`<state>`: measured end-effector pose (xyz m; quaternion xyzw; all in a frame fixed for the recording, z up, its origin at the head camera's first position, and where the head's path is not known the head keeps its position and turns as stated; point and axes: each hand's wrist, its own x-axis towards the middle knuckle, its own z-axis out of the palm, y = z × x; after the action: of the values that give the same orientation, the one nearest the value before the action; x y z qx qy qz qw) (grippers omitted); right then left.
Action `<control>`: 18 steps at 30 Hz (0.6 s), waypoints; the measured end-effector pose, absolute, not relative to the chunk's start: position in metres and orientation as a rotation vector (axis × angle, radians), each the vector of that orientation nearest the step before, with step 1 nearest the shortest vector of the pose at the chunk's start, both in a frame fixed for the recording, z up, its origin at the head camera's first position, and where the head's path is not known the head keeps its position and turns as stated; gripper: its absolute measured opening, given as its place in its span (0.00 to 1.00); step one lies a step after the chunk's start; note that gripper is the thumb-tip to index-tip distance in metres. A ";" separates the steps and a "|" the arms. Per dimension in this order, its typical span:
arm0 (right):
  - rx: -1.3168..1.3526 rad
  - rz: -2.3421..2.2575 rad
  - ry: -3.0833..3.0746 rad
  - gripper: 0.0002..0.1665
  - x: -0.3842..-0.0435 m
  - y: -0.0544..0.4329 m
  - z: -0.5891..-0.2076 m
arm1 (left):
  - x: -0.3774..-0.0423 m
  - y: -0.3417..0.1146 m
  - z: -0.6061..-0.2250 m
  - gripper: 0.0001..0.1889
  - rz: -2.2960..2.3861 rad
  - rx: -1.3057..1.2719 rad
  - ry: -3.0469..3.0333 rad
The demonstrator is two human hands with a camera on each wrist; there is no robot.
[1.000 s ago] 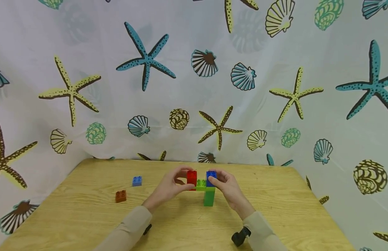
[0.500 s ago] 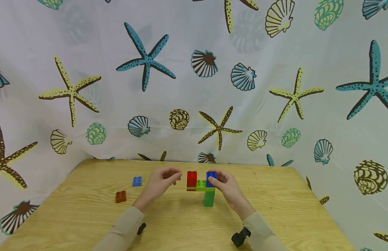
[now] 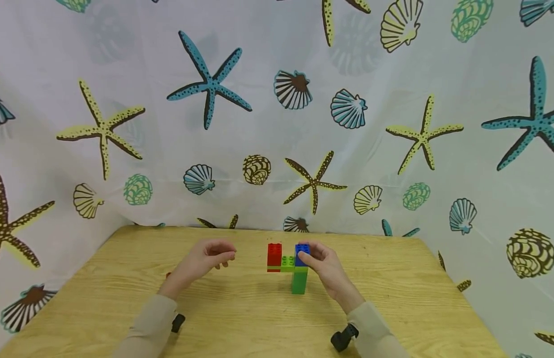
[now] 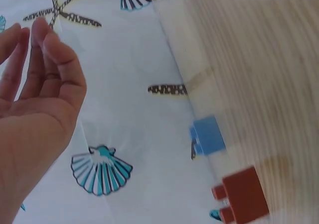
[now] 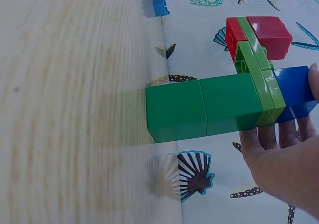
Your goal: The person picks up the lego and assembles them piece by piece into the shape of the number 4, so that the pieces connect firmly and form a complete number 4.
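A toy-brick structure stands on the table: two stacked green bricks (image 5: 204,107) carry a light green crosspiece (image 3: 288,263). On its right end sits a dark blue brick (image 3: 302,254), pinched by my right hand (image 3: 326,271) between thumb and fingers. A red brick (image 3: 274,252) sits on top of its left end, and more red (image 5: 235,35) shows underneath that overhanging end. My left hand (image 3: 205,261) is above the table, left of the structure, fingers loosely bent and holding nothing. In the left wrist view a reddish-brown brick (image 4: 245,196) and a light blue brick (image 4: 209,136) lie on the table.
The wooden table (image 3: 241,318) ends at a white curtain (image 3: 241,139) printed with starfish and shells, which stands behind it and at both sides. In the head view my left arm hides the light blue brick and most of the reddish-brown one.
My left hand has let go of the red brick and moved left, away from the structure, over the loose bricks. My right hand keeps its hold on the dark blue brick, and the structure stays put.
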<state>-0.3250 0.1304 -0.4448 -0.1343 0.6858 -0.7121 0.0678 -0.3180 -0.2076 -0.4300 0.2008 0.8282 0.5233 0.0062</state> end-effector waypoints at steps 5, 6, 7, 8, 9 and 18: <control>-0.398 -2.148 2.051 0.27 -0.325 0.132 -0.445 | -0.320 -0.232 -0.429 0.19 1.595 0.581 2.549; -0.396 -2.151 2.045 0.27 -0.324 0.131 -0.445 | -0.321 -0.238 -0.429 0.20 1.580 0.573 2.544; -0.396 -2.152 2.042 0.27 -0.324 0.131 -0.445 | -0.320 -0.243 -0.429 0.20 1.569 0.562 2.545; -0.397 -2.153 2.037 0.27 -0.324 0.131 -0.445 | -0.320 -0.248 -0.429 0.20 1.546 0.552 2.557; -0.397 -2.154 2.034 0.27 -0.324 0.131 -0.445 | -0.320 -0.254 -0.429 0.19 1.528 0.546 2.569; -0.375 -2.157 2.035 0.27 -0.325 0.129 -0.444 | -0.316 -0.295 -0.438 0.18 1.451 0.398 2.645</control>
<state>-0.3250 0.1292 -0.4444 -0.1250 0.6788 -0.7195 0.0765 -0.3165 -0.2953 -0.4381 0.1307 0.8681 0.4763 0.0493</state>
